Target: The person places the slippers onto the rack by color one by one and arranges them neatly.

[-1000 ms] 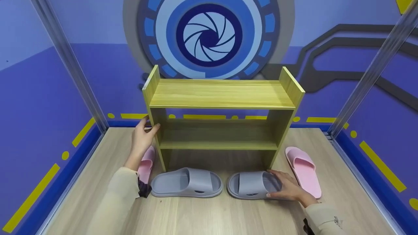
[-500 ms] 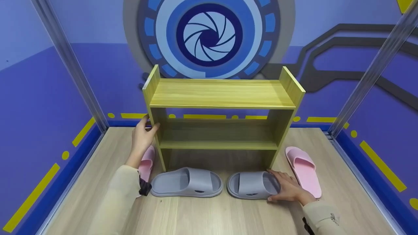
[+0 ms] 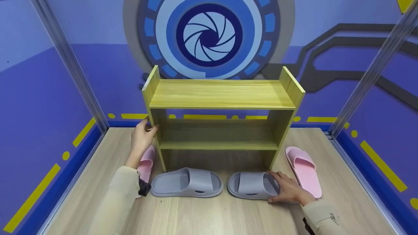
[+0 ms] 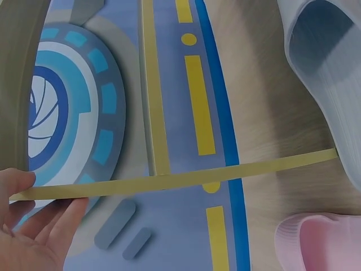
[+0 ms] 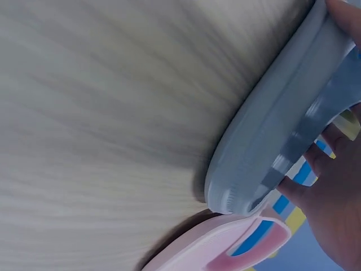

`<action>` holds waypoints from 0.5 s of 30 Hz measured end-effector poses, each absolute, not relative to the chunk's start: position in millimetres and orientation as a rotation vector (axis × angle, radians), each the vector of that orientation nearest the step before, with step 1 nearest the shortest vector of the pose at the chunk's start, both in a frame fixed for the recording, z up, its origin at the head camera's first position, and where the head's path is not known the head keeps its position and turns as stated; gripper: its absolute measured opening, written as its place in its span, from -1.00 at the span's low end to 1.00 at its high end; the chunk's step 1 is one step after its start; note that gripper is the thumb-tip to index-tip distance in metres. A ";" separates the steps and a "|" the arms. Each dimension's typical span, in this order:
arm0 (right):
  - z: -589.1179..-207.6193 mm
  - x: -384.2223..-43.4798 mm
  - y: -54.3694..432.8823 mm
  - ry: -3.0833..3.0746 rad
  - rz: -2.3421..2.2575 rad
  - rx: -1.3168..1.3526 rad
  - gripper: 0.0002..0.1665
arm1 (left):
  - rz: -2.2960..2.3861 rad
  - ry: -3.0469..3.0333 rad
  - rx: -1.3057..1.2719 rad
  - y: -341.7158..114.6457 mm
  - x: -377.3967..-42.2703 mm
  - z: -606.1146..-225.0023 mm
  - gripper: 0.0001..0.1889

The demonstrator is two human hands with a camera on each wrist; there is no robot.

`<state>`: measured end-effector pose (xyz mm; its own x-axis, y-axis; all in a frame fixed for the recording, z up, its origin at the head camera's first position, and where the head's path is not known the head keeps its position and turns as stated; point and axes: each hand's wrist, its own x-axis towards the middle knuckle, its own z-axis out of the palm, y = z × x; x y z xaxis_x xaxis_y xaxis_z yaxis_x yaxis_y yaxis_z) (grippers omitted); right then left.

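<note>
My left hand (image 3: pixel 142 140) pinches the front edge of the left side panel of a yellow wooden shelf (image 3: pixel 222 93), at middle height. In the left wrist view, thumb and fingers lie on either side of that panel (image 4: pixel 197 179). My right hand (image 3: pixel 289 189) grips the heel end of the right grey slipper (image 3: pixel 251 184), thumb at the front and fingers behind, covering part of it. That slipper lies flat on the wood surface, below the shelf's front right corner. The other grey slipper (image 3: pixel 200 179) lies to its left, its heel pointing left.
A pink slipper (image 3: pixel 307 178) lies right of the shelf, close to my right hand. Another pink slipper (image 3: pixel 147 163) is partly hidden behind my left forearm. Blue patterned walls (image 3: pixel 98 81) with metal corner posts (image 3: pixel 369 71) surround the wooden surface (image 3: pixel 202 215).
My right thumb has slid slightly to the right along the grey slipper's heel. The left hand, shelf and slippers stay nearly where they were.
</note>
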<state>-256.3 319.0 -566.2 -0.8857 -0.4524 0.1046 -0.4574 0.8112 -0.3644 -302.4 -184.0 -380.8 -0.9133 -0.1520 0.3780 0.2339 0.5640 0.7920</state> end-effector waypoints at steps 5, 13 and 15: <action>-567.9 -255.1 320.1 -2.958 0.636 0.736 0.20 | -1.309 -2.370 -0.098 -185.1 -302.6 -382.2 -0.64; -569.6 -252.9 320.7 -2.923 0.648 0.703 0.19 | -1.289 -2.357 -0.101 -184.7 -302.5 -382.4 -0.68; -569.8 -252.0 320.7 -2.923 0.652 0.692 0.19 | -1.287 -2.365 -0.097 -185.0 -302.5 -382.2 -0.67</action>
<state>-252.0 320.7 -569.8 -0.8964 -0.4133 0.1599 -0.4421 0.8087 -0.3880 -302.5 -185.0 -382.2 -0.8992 -0.1464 0.4124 0.2669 0.5633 0.7819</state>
